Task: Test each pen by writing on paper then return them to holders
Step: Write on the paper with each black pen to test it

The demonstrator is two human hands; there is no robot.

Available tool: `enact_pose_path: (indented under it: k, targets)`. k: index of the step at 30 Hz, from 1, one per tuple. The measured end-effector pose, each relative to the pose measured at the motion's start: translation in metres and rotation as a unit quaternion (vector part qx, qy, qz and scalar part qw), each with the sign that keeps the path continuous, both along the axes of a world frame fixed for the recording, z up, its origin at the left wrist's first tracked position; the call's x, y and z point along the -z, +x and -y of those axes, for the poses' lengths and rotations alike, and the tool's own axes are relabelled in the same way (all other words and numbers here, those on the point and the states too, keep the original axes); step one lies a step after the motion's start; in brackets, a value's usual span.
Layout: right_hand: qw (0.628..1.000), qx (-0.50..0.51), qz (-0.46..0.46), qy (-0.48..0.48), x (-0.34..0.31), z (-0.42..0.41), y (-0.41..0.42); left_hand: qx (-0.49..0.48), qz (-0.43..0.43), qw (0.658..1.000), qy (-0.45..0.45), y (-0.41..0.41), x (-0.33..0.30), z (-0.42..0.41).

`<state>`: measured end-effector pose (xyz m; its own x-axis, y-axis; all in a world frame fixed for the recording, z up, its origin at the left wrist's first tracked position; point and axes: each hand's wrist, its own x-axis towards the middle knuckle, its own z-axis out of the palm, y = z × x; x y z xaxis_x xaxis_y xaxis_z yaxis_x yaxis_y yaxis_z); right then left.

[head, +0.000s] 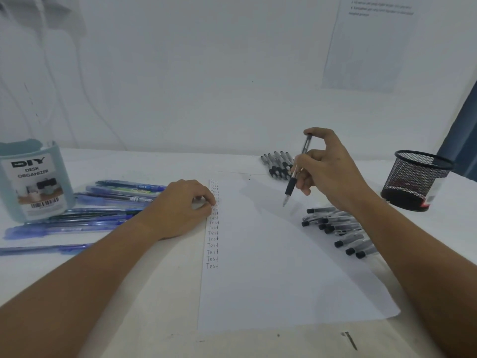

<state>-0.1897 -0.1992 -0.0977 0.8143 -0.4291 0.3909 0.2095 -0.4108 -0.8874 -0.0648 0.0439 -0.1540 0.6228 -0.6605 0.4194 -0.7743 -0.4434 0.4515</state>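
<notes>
Right hand [333, 169]: fingers curled round a black-grip pen [293, 180], thumb on its top — tip hangs just above the paper [284, 267], not touching.
Left hand [185, 205]: curled fingertips pin the sheet's left edge, holding nothing.
Column of "Test" [213, 239]: runs down the left margin.
Advice: click the tip out, write beside the column — keep the sheet pinned.
Mesh holder [418, 180]: far right.

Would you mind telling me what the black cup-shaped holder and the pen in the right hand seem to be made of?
The black cup-shaped holder looks like matte wire mesh, see-through. The pen with clear barrel, held by the right hand, seems plastic with a black, probably rubber, grip.
</notes>
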Motion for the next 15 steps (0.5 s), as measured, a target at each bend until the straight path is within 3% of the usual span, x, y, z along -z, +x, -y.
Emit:
enact_pose_path:
  k: [9,15]
  targets:
    - [0.993,-0.060,0.016,0.098,-0.011,-0.014,-0.005,0.003,-0.001,1.000,-0.003,-0.001,0.000,-0.001]
    - [0.977,-0.113,-0.067,0.167,0.007,-0.071,-0.026,-0.002,0.008,1.000,0.014,-0.002,-0.001,-0.001]
